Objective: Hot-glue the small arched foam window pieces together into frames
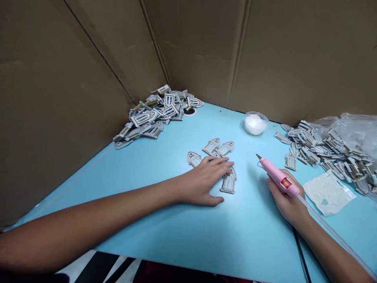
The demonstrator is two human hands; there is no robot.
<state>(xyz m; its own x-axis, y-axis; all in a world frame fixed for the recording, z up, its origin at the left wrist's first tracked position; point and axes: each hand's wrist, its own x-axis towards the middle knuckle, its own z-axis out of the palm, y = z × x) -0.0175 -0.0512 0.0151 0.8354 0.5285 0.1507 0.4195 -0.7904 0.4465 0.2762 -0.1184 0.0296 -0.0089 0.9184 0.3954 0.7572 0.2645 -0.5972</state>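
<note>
My right hand (290, 200) is closed around a pink hot glue gun (278, 175), its nozzle pointing up and left, with a long clear glue stick (330, 228) coming out of its back end. My left hand (207, 179) lies palm down with fingers stretched over a small group of arched, window-shaped pieces. One white-and-brown arched piece (228, 181) shows beside its fingertips. Another arched piece (194, 158) lies just left of the fingers, and an upper arched piece (211, 146) lies beyond them. The hand partly covers some pieces.
A heap of similar pieces (147, 118) fills the back left corner; another pile (321, 147) lies at right beside a clear plastic bag (356, 129). A small bowl of white material (255, 124) stands at the back. A white glue-marked sheet (328, 192) lies near my right hand. Cardboard walls (194, 51) surround the blue table (176, 239).
</note>
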